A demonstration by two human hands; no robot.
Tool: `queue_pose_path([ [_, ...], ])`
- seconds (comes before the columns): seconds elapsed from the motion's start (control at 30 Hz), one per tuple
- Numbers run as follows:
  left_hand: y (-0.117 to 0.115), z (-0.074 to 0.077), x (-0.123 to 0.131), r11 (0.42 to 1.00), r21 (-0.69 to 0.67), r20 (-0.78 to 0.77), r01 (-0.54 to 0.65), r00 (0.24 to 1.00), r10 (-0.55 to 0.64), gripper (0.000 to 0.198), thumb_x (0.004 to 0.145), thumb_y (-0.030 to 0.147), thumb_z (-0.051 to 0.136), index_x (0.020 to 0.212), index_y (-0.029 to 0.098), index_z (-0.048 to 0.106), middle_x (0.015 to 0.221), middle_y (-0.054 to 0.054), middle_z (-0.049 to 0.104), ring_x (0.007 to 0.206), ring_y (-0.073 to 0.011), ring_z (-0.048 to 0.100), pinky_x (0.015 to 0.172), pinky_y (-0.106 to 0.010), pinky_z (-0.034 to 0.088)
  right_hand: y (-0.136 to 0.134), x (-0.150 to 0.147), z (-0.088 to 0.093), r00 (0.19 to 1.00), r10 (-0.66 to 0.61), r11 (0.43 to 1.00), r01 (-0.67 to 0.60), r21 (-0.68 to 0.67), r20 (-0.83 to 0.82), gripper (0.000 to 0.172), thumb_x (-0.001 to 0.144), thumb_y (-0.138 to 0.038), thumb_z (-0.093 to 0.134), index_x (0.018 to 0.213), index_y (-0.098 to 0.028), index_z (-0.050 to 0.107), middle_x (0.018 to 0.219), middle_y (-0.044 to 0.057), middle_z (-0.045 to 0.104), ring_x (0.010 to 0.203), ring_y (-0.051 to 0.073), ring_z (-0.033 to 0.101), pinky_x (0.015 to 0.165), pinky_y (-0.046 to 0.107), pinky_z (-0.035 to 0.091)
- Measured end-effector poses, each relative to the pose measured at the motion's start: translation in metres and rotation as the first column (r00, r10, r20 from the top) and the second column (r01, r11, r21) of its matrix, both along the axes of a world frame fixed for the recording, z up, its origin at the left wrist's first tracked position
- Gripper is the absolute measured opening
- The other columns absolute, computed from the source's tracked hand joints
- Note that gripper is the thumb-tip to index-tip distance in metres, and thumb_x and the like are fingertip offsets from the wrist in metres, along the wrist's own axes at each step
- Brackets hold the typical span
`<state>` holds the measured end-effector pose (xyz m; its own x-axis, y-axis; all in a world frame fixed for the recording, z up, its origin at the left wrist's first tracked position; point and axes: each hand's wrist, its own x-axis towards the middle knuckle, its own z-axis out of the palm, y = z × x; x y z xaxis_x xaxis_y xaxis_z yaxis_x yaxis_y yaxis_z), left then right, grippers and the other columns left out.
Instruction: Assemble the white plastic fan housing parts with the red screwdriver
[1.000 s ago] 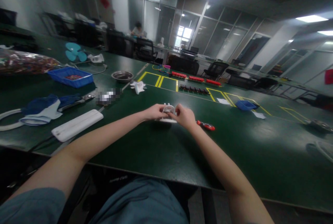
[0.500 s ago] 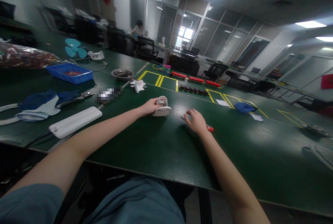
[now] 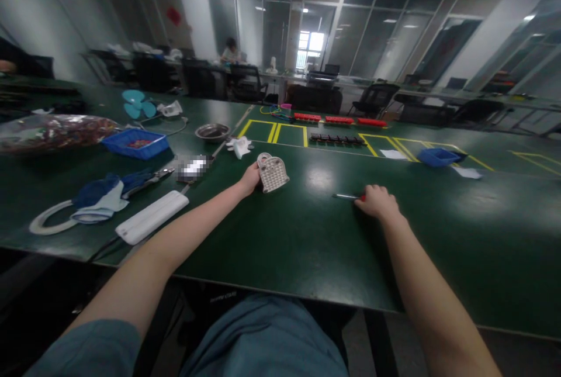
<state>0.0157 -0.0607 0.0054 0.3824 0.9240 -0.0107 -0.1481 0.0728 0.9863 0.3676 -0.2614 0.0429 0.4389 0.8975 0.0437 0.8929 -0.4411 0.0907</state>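
Note:
A pale grey plastic part (image 3: pixel 274 175) with a gridded underside is in my left hand (image 3: pixel 251 178), tilted above the green table (image 3: pixel 280 237). My right hand (image 3: pixel 377 200) is closed round the red handle of a screwdriver (image 3: pixel 346 196). Its thin metal shaft points left, low over the table or on it. Most of the handle is hidden under my fingers.
To the left are a white power strip (image 3: pixel 152 217), gloves (image 3: pixel 103 199), a blue tray (image 3: pixel 137 143), a metal bowl (image 3: pixel 213 132) and a small fan (image 3: pixel 138 104). Red racks (image 3: pixel 338 120), a black rack (image 3: pixel 336 140) and a blue bin (image 3: pixel 437 156) stand farther back.
My right hand has moved right and closed round the screwdriver's handle. My left hand has turned the grey part so its gridded underside shows. The whole view has shifted.

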Motion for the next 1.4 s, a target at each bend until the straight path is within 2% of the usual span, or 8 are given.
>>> queue_pose_path([
  [0.17, -0.007, 0.003, 0.002, 0.991, 0.123, -0.034, -0.061, 0.997, 0.065, 0.036, 0.085, 0.026, 0.059, 0.120, 0.017, 0.059, 0.113, -0.009, 0.068, 0.101, -0.0219, 0.066, 0.089, -0.036, 0.052, -0.002, 0.000, -0.002, 0.981, -0.193, 0.979, 0.194, 0.062, -0.022, 0.061, 0.081, -0.056, 0.053, 0.119, -0.009, 0.054, 0.121, 0.024, 0.051, 0.113, 0.042, 0.049, 0.083, 0.053, 0.043],
  [0.23, -0.008, 0.006, 0.001, 0.979, 0.173, -0.050, -0.108, 0.992, 0.118, 0.035, 0.085, 0.024, 0.060, 0.118, 0.016, 0.060, 0.115, -0.010, 0.068, 0.105, -0.0227, 0.064, 0.091, -0.036, 0.051, -0.001, 0.003, -0.003, 0.987, -0.150, 0.986, 0.153, 0.059, -0.050, 0.059, 0.081, -0.054, 0.055, 0.120, -0.010, 0.054, 0.124, 0.024, 0.049, 0.111, 0.040, 0.050, 0.083, 0.049, 0.045],
  [0.4, -0.007, 0.015, -0.007, 0.933, 0.319, -0.063, -0.166, 0.979, 0.196, 0.036, 0.083, 0.022, 0.063, 0.117, 0.014, 0.061, 0.116, -0.012, 0.067, 0.107, -0.0249, 0.063, 0.094, -0.039, 0.049, 0.006, -0.002, -0.007, 0.975, 0.166, 0.983, -0.151, 0.106, -0.147, 0.048, 0.083, -0.035, 0.058, 0.126, -0.014, 0.051, 0.122, 0.018, 0.054, 0.108, 0.027, 0.056, 0.086, 0.033, 0.045],
  [0.63, -0.002, 0.017, -0.007, 0.892, 0.434, -0.094, -0.129, 0.978, 0.187, 0.039, 0.081, 0.027, 0.065, 0.118, 0.014, 0.062, 0.115, -0.011, 0.067, 0.108, -0.0259, 0.062, 0.098, -0.042, 0.046, 0.008, -0.044, -0.005, 0.992, 0.070, 0.988, -0.055, 0.142, -0.102, 0.036, 0.091, -0.043, 0.045, 0.102, -0.013, 0.061, 0.102, 0.017, 0.062, 0.085, 0.025, 0.063, 0.068, 0.031, 0.043],
  [0.7, -0.001, 0.016, -0.005, 0.886, 0.454, -0.107, -0.093, 0.982, 0.158, 0.039, 0.080, 0.027, 0.066, 0.118, 0.016, 0.062, 0.115, -0.010, 0.068, 0.108, -0.0261, 0.062, 0.100, -0.043, 0.044, 0.005, -0.055, 0.001, 0.970, 0.201, 0.957, -0.165, 0.238, -0.139, 0.034, 0.092, -0.043, 0.043, 0.100, -0.016, 0.061, 0.099, 0.013, 0.064, 0.079, 0.021, 0.062, 0.064, 0.028, 0.041],
  [0.8, -0.001, 0.017, -0.004, 0.899, 0.435, -0.142, -0.054, 0.982, 0.127, 0.039, 0.080, 0.029, 0.066, 0.118, 0.018, 0.063, 0.115, -0.009, 0.068, 0.108, -0.0263, 0.062, 0.100, -0.044, 0.044, -0.003, -0.070, 0.013, 0.872, 0.475, 0.833, -0.404, 0.378, -0.115, 0.030, 0.090, -0.040, 0.046, 0.104, -0.018, 0.060, 0.097, 0.009, 0.065, 0.076, 0.018, 0.061, 0.065, 0.026, 0.041],
  [0.93, -0.005, 0.018, -0.002, 0.944, 0.328, -0.149, -0.042, 0.984, 0.096, 0.040, 0.080, 0.030, 0.068, 0.117, 0.018, 0.063, 0.114, -0.010, 0.068, 0.105, -0.0269, 0.064, 0.094, -0.043, 0.049, -0.012, -0.089, 0.022, 0.743, 0.668, 0.697, -0.613, 0.371, -0.028, 0.028, 0.087, -0.039, 0.049, 0.099, -0.017, 0.062, 0.084, 0.006, 0.067, 0.068, 0.016, 0.059, 0.063, 0.025, 0.038],
  [1.4, -0.026, 0.033, -0.002, 0.952, 0.304, -0.231, -0.024, 0.968, 0.098, 0.036, 0.086, 0.030, 0.063, 0.120, 0.019, 0.061, 0.118, -0.012, 0.066, 0.107, -0.0276, 0.063, 0.091, -0.044, 0.051, -0.016, -0.119, 0.016, 0.768, 0.636, 0.670, -0.597, 0.442, 0.074, 0.031, 0.086, -0.040, 0.050, 0.100, -0.018, 0.066, 0.083, 0.005, 0.071, 0.064, 0.015, 0.062, 0.055, 0.023, 0.034],
])
